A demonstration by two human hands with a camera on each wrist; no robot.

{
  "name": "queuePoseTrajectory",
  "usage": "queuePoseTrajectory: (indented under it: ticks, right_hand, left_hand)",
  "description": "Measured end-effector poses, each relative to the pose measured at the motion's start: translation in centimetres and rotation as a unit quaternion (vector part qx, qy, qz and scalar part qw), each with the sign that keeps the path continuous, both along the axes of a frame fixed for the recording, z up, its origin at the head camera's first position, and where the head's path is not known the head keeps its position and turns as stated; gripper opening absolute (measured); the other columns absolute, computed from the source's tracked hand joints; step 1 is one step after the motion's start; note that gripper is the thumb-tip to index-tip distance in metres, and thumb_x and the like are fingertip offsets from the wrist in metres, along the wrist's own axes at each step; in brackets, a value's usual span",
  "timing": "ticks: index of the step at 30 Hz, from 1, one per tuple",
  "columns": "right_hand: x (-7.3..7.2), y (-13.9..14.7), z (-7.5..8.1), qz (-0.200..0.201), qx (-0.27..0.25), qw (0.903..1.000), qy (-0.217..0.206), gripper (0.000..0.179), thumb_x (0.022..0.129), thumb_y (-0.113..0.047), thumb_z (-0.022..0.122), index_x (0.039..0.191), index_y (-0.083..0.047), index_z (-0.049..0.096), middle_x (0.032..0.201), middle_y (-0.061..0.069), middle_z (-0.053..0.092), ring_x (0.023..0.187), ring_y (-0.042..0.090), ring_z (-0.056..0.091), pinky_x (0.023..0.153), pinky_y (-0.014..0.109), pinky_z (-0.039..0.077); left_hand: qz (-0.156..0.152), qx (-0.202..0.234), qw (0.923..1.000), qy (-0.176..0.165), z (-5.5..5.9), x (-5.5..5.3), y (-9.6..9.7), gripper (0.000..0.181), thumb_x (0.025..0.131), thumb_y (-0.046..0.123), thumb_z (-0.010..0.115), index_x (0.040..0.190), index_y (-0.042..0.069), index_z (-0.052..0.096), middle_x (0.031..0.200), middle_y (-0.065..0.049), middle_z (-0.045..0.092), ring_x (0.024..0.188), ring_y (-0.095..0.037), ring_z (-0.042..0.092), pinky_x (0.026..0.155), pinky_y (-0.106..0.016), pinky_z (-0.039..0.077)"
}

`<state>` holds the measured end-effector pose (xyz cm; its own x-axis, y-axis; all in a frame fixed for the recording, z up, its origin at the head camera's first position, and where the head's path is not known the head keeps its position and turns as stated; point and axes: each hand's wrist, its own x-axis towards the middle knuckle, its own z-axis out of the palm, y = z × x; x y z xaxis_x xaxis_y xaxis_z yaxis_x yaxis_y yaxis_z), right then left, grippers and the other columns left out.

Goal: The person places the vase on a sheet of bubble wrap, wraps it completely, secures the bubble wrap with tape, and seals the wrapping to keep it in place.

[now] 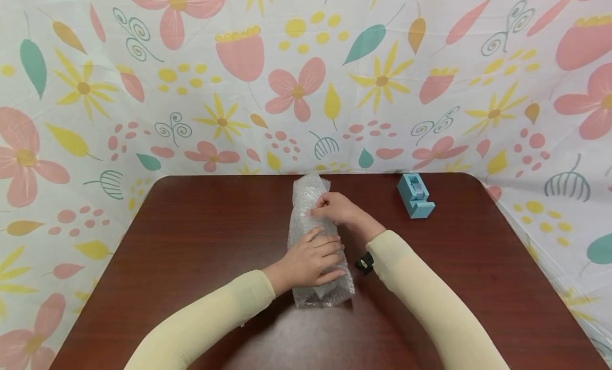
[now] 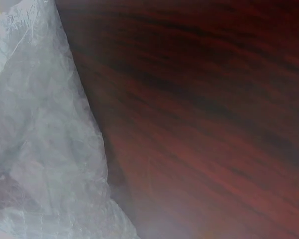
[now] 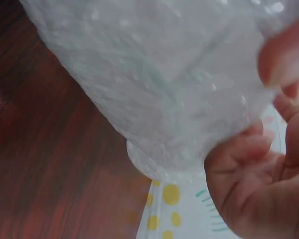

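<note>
A long bundle of clear bubble wrap (image 1: 306,200) lies lengthwise on the table, its far end close to the back edge. My left hand (image 1: 313,259) rests across the near half, fingers spread and nearly straight over the top. Over the far half is my right hand (image 1: 337,208), its fingers bent and thumb tip at the wrap's surface. In the right wrist view the bent fingers (image 3: 239,154) sit by the bubble wrap (image 3: 154,89); I cannot tell if they pinch anything. The left wrist view shows the wrap's side (image 2: 50,129). What is inside is hidden.
A light blue tape dispenser (image 1: 415,196) stands at the back right of the dark reddish-brown table (image 1: 205,226). Behind the table hangs a white cloth (image 1: 296,35) with flowers and leaves. A black strap (image 1: 365,264) shows at the right sleeve's cuff.
</note>
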<state>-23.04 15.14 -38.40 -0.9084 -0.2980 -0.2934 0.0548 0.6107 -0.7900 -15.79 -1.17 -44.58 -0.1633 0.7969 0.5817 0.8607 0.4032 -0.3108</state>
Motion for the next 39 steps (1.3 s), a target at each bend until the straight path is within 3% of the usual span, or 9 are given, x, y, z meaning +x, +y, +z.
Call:
queuePoseTrajectory:
  ticks: [5, 8, 19, 22, 28, 33, 39]
  right_hand:
    - [-0.4, 1.3, 0.4, 0.026, -0.046, 0.9972, -0.054, 0.025, 0.100, -0.019, 0.064, 0.116, 0.000, 0.061, 0.080, -0.002, 0.051, 0.064, 0.013, 0.042, 0.058, 0.026, 0.040]
    - [-0.5, 1.6, 0.3, 0.029, -0.045, 0.9973, -0.051, 0.025, 0.099, -0.015, 0.064, 0.117, 0.002, 0.060, 0.083, -0.002, 0.053, 0.061, 0.012, 0.041, 0.058, 0.025, 0.040]
    - [-0.1, 1.7, 0.0, 0.014, -0.037, 0.9982, -0.045, 0.020, 0.099, -0.019, 0.066, 0.105, -0.001, 0.058, 0.076, -0.002, 0.048, 0.056, 0.011, 0.037, 0.058, 0.027, 0.038]
    - [-0.1, 1.9, -0.2, 0.005, -0.033, 0.9986, -0.041, 0.020, 0.098, -0.022, 0.069, 0.095, -0.005, 0.060, 0.069, -0.002, 0.048, 0.054, 0.011, 0.038, 0.058, 0.027, 0.039]
    - [0.0, 2.4, -1.0, -0.011, -0.053, 0.9962, -0.069, 0.030, 0.097, -0.028, 0.070, 0.075, -0.013, 0.058, 0.060, -0.004, 0.050, 0.056, 0.010, 0.048, 0.066, 0.031, 0.052]
    - [-0.3, 3.3, -1.7, 0.000, -0.114, 0.9870, -0.113, 0.017, 0.101, -0.021, 0.065, 0.087, -0.011, 0.063, 0.069, -0.005, 0.053, 0.069, 0.009, 0.057, 0.076, 0.029, 0.057]
    - [-0.5, 3.8, -1.7, -0.001, -0.160, 0.9737, -0.162, 0.008, 0.102, -0.013, 0.061, 0.101, -0.008, 0.067, 0.079, -0.006, 0.060, 0.076, 0.008, 0.063, 0.077, 0.024, 0.058]
  left_hand:
    - [-0.001, 0.002, 1.0000, -0.009, 0.1, 0.0, -0.1, 0.029, 0.089, 0.051, 0.073, 0.105, 0.027, 0.076, 0.117, 0.010, 0.074, 0.122, -0.012, 0.065, 0.109, -0.041, 0.047]
    - [0.002, 0.001, 0.9999, -0.011, 0.1, 0.0, 0.0, 0.029, 0.089, 0.051, 0.073, 0.105, 0.027, 0.076, 0.117, 0.011, 0.074, 0.123, -0.012, 0.065, 0.109, -0.041, 0.047]
    - [0.000, 0.002, 0.9999, -0.012, 0.0, 0.0, 0.0, 0.029, 0.088, 0.051, 0.074, 0.105, 0.027, 0.075, 0.116, 0.010, 0.074, 0.122, -0.011, 0.065, 0.108, -0.040, 0.047]
    - [0.000, 0.003, 0.9999, -0.015, -0.1, -0.1, -0.1, 0.029, 0.088, 0.050, 0.074, 0.105, 0.027, 0.075, 0.116, 0.010, 0.074, 0.122, -0.012, 0.064, 0.108, -0.040, 0.047]
    - [0.002, 0.000, 0.9999, -0.014, -0.1, 0.1, -0.1, 0.028, 0.089, 0.051, 0.073, 0.105, 0.028, 0.075, 0.117, 0.010, 0.074, 0.122, -0.012, 0.064, 0.107, -0.040, 0.047]
    - [0.005, 0.001, 0.9998, -0.019, -0.1, 0.2, -0.2, 0.028, 0.089, 0.050, 0.074, 0.106, 0.028, 0.075, 0.118, 0.010, 0.073, 0.122, -0.011, 0.063, 0.108, -0.040, 0.046]
    - [0.005, 0.005, 0.9997, -0.023, -0.3, 0.1, -0.3, 0.028, 0.088, 0.050, 0.075, 0.105, 0.027, 0.075, 0.118, 0.009, 0.073, 0.123, -0.012, 0.063, 0.109, -0.041, 0.046]
